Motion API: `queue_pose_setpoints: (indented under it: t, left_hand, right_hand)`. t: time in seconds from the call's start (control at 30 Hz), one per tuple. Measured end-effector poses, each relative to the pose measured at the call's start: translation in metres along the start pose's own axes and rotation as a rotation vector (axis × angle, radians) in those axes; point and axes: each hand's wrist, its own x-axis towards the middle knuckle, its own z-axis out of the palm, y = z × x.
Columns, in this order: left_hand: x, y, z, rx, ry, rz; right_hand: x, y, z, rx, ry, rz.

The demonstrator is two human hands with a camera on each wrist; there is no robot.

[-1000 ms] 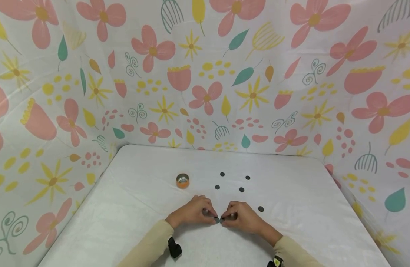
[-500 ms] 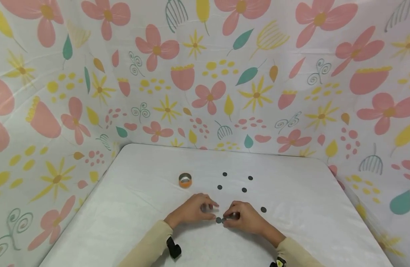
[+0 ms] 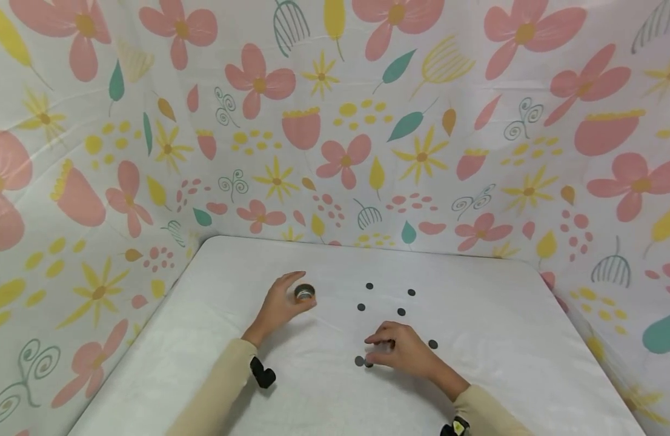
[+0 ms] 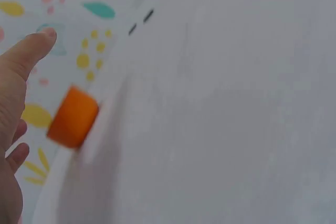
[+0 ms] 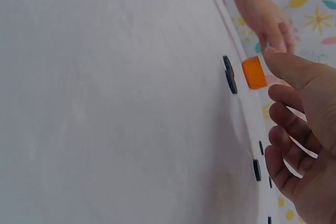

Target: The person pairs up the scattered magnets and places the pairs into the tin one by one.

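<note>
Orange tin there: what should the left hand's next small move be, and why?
I'd guess the left hand should gently close round the orange tin: in the head view, the tin shows between that hand's parted thumb and fingers, not yet curled round it.

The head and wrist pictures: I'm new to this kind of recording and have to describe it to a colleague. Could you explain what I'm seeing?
There is no robot here, just a person's two bare hands. The wide picture comes from a camera worn on the head, looking forward and down; the two smaller ones come from cameras on the wrists. On the white-covered table, in front of floral sheeting, lie five spread-out dark discs and a nearby pair. The left hand is spread beside a round orange tin; the right hand is close to the pair. Neither hand appears to be gripping anything.
</note>
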Motion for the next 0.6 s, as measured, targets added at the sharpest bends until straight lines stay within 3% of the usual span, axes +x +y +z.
queue_pose_setpoints:
  t: [0.2,0.43,0.6]
  left_hand:
    - [0.002,-0.018,-0.002,-0.026,-0.021,-0.069]
    - [0.004,-0.025,0.001,-0.073,-0.064,-0.108]
    - [0.002,-0.027,0.004,-0.076,-0.057,-0.161]
  right_hand:
    - [0.005,0.0,0.013,0.004,0.015,0.009]
    - [0.005,-0.001,0.024,-0.014,0.041,0.089]
    - [0.003,-0.004,0.027,-0.012,0.027,0.102]
